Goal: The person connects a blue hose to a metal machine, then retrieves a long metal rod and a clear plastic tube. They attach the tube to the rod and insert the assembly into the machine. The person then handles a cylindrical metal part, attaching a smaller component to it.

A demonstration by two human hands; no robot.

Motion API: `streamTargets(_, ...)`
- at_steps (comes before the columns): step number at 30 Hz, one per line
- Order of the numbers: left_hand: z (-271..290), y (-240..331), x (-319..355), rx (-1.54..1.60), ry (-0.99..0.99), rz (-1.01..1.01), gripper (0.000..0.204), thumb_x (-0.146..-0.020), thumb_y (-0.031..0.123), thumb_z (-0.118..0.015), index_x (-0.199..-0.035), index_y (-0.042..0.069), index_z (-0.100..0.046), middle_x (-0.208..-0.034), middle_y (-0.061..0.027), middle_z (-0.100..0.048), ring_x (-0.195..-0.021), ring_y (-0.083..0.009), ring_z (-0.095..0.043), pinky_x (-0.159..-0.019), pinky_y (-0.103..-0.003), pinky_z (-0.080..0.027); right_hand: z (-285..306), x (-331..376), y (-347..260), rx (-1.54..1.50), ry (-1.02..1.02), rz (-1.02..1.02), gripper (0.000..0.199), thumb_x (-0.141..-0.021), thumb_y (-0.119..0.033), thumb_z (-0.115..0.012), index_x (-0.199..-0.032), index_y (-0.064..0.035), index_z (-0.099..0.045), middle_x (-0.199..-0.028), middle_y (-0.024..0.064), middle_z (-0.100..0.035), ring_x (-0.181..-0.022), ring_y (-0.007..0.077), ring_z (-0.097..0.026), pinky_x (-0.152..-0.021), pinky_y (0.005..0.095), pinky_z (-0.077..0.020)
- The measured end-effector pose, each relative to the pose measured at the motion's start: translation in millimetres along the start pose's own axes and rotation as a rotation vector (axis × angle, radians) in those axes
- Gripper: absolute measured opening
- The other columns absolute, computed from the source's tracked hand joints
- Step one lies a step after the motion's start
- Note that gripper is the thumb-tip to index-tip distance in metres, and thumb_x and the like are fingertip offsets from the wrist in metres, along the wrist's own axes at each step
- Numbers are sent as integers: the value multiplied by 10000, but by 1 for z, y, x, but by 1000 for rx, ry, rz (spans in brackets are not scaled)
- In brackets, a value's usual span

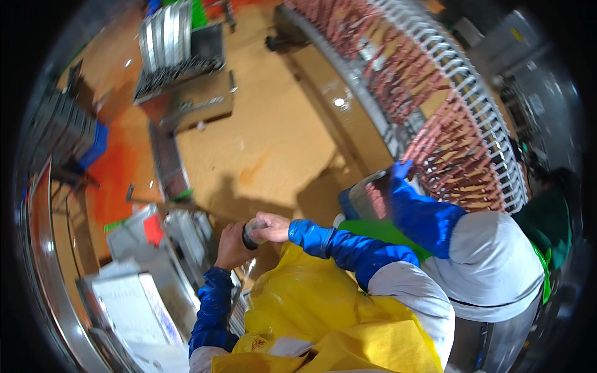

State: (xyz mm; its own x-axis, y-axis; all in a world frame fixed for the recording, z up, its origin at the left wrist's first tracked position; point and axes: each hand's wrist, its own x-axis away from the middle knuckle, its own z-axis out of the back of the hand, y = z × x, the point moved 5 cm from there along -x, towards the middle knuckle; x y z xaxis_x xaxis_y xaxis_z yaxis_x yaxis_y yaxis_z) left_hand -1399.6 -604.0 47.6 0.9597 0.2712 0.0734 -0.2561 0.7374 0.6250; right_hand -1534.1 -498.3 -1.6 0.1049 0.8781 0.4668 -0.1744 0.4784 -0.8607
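In front of my yellow apron (pixel 292 292), my hands meet around a small round thing (pixel 250 239) with a dark rim and a pale grey part; its exact kind I cannot make out. My left hand (pixel 231 246) closes on its left side. From the right, my right hand (pixel 272 227) grips it with the fingers bent over the pale part. Blue sleeves cover both my forearms.
At my right, a co-worker's blue sleeve (pixel 420 205) reaches toward rows of hanging sausages (pixel 457 146) on a curved metal rack. A sheet of paper (pixel 132 306) lies at lower left. A metal cart (pixel 186 93) stands on the tan floor, left of stacked grey crates (pixel 56 127)'s far side.
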Motion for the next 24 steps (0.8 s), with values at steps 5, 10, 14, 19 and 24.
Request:
streamTargets(5,2,32,-76,-232,42,-159,747,-568,213,-915,-1221,36,-598,-1132,-167,-665,-1086,-417,-604,-967,-501,-482,55,32,-14,-551,125,-345,545,-955,-504,-680,-1269,-79,-548,-955,106,-706,-782,213,-707,-656,404,-607)
streamTargets(10,5,36,-157,59,-169,-379,575,-621,240,-886,-1117,68,-652,-940,-127,-701,-856,-372,-678,-796,-494,-554,95,27,-12,-315,457,235,495,-942,-341,-737,-1340,-122,-541,-1061,98,-722,-982,293,-709,-863,453,-589)
streamTargets(14,8,37,-200,274,-790,-331,590,-671,288,-906,-1160,53,-674,-1052,-170,-755,-968,-352,-747,-847,-448,-589,136,65,-47,527,518,761,618,-859,-286,-818,-1391,-146,-538,-1098,160,-691,-956,309,-687,-929,403,-554)
streamTargets(19,24,99,-239,61,-262,-833,683,-663,301,-935,-1173,-8,-602,-1078,-224,-656,-1021,-454,-626,-907,-520,-525,160,66,-19,-533,454,-453,1091,-835,-983,-380,-1246,5,-594,-944,111,-660,-682,271,-658,-616,398,-575)
streamTargets(24,29,129,-301,191,-919,-739,659,-726,290,-922,-1215,-11,-601,-1207,-217,-669,-1131,-387,-646,-972,-482,-521,200,112,-77,335,1063,404,801,-896,-679,-653,-1348,-25,-552,-1043,167,-684,-767,300,-702,-653,399,-589)
